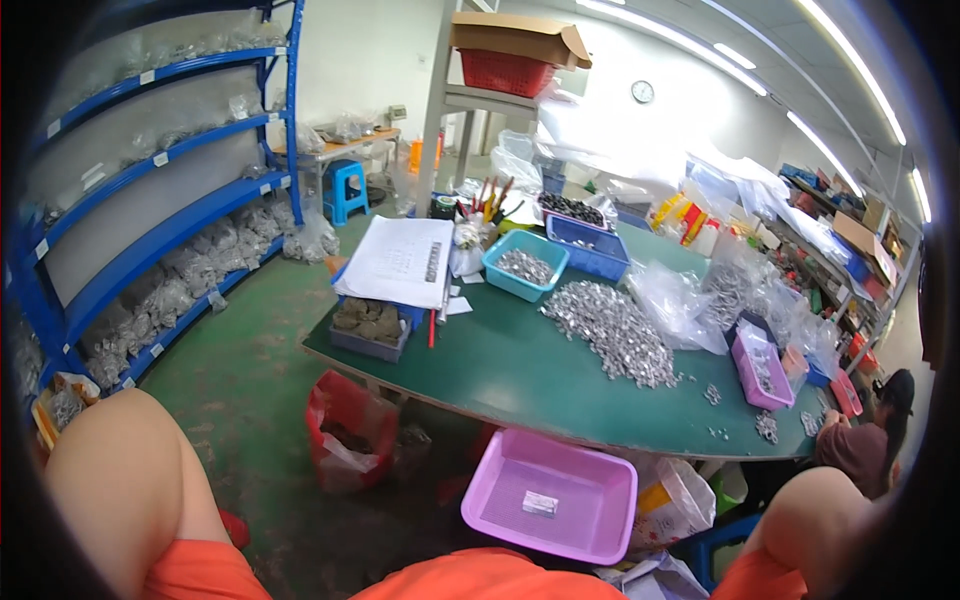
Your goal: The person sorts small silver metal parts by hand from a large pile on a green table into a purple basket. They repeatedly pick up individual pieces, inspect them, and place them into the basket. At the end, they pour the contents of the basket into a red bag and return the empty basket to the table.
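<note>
Neither of my hands shows. Both my arms are bent, with the left elbow (125, 430) at the lower left and the right elbow (825, 495) at the lower right, above orange sleeves. Ahead stands a green-topped table (480, 355) with a heap of small silvery metal parts (615, 335). More such parts lie in a turquoise basket (523, 268) and a pink basket (758, 365). Below the table's near edge sits a purple plastic tub (550, 495) with a small white label inside.
Papers (395, 260) rest on the table's left end by a grey tray (365, 335). A red bag (350, 425) stands on the floor. Blue shelving (160, 160) with bagged parts lines the left. At the right edge, a person in a dark cap (875, 430) sits by the table.
</note>
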